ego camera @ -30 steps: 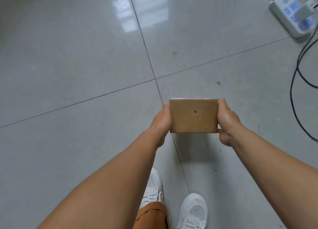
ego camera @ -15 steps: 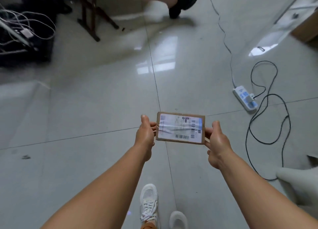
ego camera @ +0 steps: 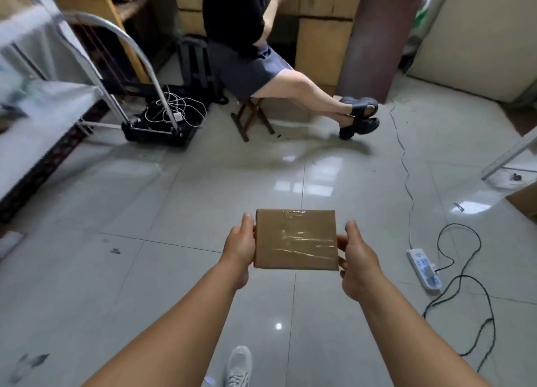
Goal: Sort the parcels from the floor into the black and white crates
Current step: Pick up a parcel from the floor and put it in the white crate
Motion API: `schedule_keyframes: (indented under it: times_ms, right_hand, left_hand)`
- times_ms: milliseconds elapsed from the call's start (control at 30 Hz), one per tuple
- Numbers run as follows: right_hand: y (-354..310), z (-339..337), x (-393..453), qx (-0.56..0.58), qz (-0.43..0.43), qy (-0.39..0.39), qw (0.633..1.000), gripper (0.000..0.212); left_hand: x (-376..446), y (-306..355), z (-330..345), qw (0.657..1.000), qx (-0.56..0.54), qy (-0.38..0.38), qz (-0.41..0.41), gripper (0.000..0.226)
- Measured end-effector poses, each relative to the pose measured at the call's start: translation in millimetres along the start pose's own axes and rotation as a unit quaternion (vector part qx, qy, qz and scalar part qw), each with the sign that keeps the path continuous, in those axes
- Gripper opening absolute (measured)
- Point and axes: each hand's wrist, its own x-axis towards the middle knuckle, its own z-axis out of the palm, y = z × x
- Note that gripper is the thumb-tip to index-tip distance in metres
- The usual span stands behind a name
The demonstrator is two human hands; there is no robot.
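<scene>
We hold the brown parcel (ego camera: 295, 239) in mid-air above the tiled floor (ego camera: 145, 270), left hand (ego camera: 239, 248) gripping its left edge and right hand (ego camera: 359, 260) its right edge, clear tape across its upper face

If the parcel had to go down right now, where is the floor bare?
Bare tiles lie under and ahead of the parcel, up to the stool, and leftward toward the bed frame. The right is crowded by the power strip and cables.
</scene>
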Motion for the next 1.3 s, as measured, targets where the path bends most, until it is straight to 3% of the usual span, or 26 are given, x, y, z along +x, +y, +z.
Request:
schedule_keyframes:
  times_ms: [300, 500, 867, 933, 1100, 1300]
  right_hand:
    - [-19, 70, -85, -0.047, -0.029, -0.101, 0.993, 0.036]
    - [-13, 136, -149, -0.053, -0.096, -0.154, 0.982, 0.02]
    - [39, 263, -327, -0.055, -0.172, -0.273, 0.945, 0.018]
    - [51, 280, -361, -0.056, -0.184, -0.288, 0.938, 0.019]
    - [88, 320, -438, -0.08, -0.197, -0.336, 0.917, 0.02]
    - [141, 368, -509, -0.124, -0.17, -0.388, 0.897, 0.025]
  left_hand:
    - [-80, 34, -86, 0.992, -0.091, 0.064, 0.061, 0.054]
    - [-132, 36, -168, 0.967, -0.179, 0.144, 0.108, 0.009]
    - [-261, 16, -345, 0.9, -0.264, 0.264, 0.225, 0.014]
    - [-284, 8, -374, 0.887, -0.273, 0.287, 0.238, 0.021]
    - [-338, -17, -447, 0.867, -0.26, 0.343, 0.249, 0.006]
    - [-392, -49, -525, 0.85, -0.211, 0.416, 0.244, 0.005]
